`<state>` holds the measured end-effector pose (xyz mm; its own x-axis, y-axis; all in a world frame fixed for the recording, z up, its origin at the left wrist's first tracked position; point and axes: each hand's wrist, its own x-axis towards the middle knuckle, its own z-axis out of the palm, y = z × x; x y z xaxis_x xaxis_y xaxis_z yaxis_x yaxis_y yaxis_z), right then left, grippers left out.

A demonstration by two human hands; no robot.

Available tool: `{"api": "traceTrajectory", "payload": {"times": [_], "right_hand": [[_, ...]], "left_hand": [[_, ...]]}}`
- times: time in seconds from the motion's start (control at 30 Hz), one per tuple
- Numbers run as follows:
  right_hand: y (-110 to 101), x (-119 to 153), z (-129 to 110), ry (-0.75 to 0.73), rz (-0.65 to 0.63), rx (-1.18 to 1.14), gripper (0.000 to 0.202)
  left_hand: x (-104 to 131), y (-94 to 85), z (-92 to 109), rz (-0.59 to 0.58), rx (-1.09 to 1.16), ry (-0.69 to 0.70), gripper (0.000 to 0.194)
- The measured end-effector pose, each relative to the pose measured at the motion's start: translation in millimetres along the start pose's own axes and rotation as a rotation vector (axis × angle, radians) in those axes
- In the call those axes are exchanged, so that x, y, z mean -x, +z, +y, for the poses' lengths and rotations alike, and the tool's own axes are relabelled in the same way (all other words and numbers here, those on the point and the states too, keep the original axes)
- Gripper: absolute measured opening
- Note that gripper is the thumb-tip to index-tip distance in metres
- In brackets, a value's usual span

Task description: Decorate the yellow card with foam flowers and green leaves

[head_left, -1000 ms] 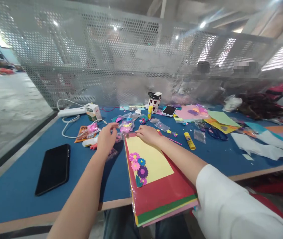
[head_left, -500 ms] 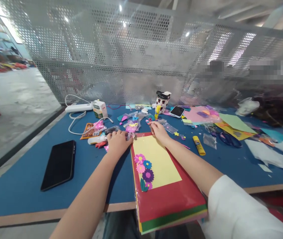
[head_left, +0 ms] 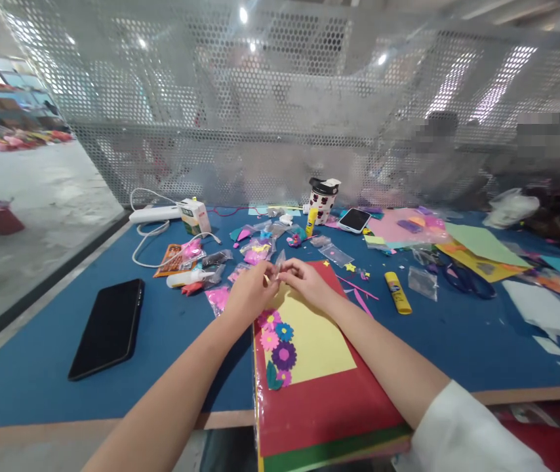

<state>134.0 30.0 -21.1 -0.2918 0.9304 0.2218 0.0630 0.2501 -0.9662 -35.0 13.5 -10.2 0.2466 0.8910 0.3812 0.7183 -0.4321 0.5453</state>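
The left hand [head_left: 252, 292] and right hand [head_left: 307, 280] are pinching what appears to be a small plastic bag [head_left: 280, 259] near the far edge of the yellow sheet [head_left: 317, 341], where uneven pulling could be tearing it and scattering any contents.

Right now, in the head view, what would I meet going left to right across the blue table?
Black tablet, white-and-green box, left hand, right hand, phone, lying yellow tube, dark blue scissors, white sheet.
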Motion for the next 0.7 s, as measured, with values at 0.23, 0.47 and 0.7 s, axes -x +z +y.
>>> {"api": "traceTrajectory", "payload": {"times": [0.23, 0.47, 0.7], "right_hand": [[-2, 0, 7, -0.018, -0.009, 0.038, 0.023], [1, 4, 4, -0.075, -0.008, 0.200, 0.014], [-1, 11, -4, -0.143, -0.061, 0.451, 0.009]], "left_hand": [[-2, 4.4, 3, 0.009, 0.202, 0.011, 0.017], [-2, 1.7, 2, 0.025, 0.186, -0.026, 0.018], [-1, 2.4, 4, -0.050, 0.101, -0.001, 0.028]]}}
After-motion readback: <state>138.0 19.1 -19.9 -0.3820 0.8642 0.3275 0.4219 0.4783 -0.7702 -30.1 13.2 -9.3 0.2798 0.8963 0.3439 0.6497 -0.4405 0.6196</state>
